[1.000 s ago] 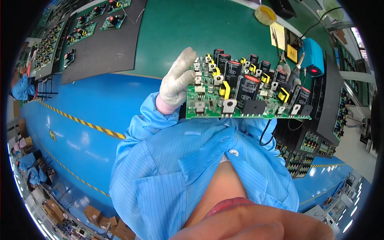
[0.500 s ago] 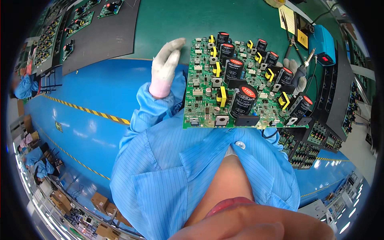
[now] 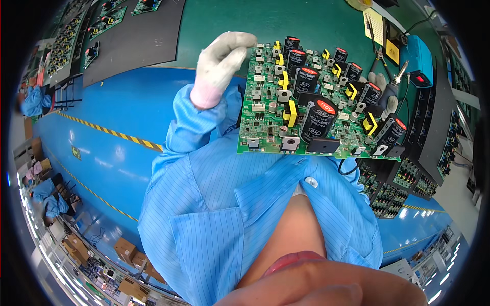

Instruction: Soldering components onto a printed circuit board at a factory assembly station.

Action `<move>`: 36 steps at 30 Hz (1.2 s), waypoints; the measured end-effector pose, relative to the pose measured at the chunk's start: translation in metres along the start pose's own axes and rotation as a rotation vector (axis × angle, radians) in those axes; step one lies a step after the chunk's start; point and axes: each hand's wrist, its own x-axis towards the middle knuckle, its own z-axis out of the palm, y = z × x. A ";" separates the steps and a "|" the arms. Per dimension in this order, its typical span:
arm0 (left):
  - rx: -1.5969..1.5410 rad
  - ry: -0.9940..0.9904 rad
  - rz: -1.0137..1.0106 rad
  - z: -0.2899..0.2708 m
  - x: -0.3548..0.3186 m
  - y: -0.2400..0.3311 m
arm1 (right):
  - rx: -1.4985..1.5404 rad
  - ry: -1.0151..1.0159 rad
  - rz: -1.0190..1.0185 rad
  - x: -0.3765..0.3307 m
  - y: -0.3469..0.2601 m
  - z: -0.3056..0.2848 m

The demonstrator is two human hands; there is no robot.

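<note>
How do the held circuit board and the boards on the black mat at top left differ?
The held board is gripped by the gloved left hand and tilted up close to the camera; the mat boards lie flat and far off. The held board shows large black capacitors plainly; the mat boards are too small for detail. All are green.

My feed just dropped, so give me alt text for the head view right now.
A gloved left hand holds a green circuit board, crowded with black capacitors and yellow parts, up close to the camera by its left edge. A gloved right hand behind the board's right side holds a soldering iron, above a green bench mat.
</note>
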 end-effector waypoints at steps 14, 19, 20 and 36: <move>0.017 -0.638 0.728 -0.021 -0.010 0.059 | -0.048 -0.075 -0.078 -0.002 0.004 -0.001; -0.067 -0.619 0.832 -0.009 -0.006 0.072 | -0.052 -0.093 -0.085 -0.007 0.008 -0.002; -0.065 -0.643 0.822 -0.009 -0.007 0.073 | -0.047 -0.094 -0.091 -0.007 0.008 -0.002; -0.100 -0.632 0.977 -0.003 -0.006 0.058 | 0.007 -0.233 -0.257 0.003 0.023 -0.007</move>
